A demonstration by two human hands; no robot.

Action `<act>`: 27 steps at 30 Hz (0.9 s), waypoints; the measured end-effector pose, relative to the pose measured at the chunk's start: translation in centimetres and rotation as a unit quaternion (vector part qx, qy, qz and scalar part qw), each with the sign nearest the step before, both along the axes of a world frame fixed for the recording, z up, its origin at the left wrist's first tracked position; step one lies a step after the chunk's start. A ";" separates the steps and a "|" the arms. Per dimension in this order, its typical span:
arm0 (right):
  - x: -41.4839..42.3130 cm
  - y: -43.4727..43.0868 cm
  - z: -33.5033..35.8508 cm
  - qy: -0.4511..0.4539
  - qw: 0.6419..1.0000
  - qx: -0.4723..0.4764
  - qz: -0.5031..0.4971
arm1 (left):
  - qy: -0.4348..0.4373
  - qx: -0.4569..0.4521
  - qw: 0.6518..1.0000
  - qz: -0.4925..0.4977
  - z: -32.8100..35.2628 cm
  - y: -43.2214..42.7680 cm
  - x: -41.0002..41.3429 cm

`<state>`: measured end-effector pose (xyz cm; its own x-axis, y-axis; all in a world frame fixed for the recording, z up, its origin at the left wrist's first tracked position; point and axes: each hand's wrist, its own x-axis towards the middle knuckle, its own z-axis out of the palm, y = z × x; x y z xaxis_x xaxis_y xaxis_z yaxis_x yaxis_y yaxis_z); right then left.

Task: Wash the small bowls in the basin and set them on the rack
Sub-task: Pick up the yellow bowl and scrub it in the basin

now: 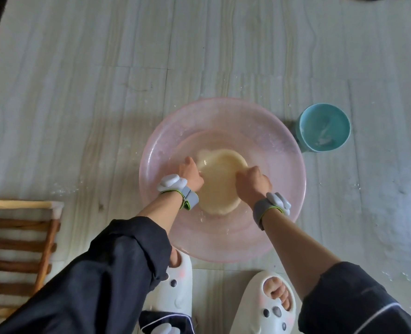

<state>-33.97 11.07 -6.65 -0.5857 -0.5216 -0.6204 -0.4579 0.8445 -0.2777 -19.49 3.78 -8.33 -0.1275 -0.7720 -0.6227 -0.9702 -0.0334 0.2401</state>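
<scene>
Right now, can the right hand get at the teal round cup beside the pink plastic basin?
Probably yes. The teal round cup stands just off the right rim of the pink plastic basin, nothing between it and the right hand, which first must release the pale yellow bowl.

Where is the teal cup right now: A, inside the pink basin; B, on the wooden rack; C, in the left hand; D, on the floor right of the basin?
D: the teal cup stands on the floor beside the right rim of the pink basin, far from the wooden rack at the left.
</scene>
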 end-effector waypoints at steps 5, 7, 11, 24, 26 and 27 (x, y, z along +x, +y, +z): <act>-0.2 -0.1 1.5 -0.005 0.988 -0.152 0.032 | 0.034 -0.031 0.998 0.046 1.7 -1.5 0.7; -0.3 0.3 2.8 -0.011 0.976 -0.214 0.046 | 0.072 -0.036 0.995 0.053 3.4 -2.0 1.5; -0.3 1.0 5.0 -0.038 0.964 -0.261 0.019 | 0.141 -0.065 0.987 0.046 7.6 -1.6 2.7; -0.7 4.5 10.8 -0.139 0.940 -0.305 -0.058 | 0.240 -0.127 0.962 0.003 18.0 2.2 5.1; -0.4 4.7 11.3 -0.147 0.935 -0.315 -0.070 | 0.266 -0.117 0.956 0.031 18.5 2.2 5.2; -0.2 4.9 11.4 -0.151 0.933 -0.316 -0.076 | 0.282 -0.103 0.953 0.046 18.7 2.4 5.4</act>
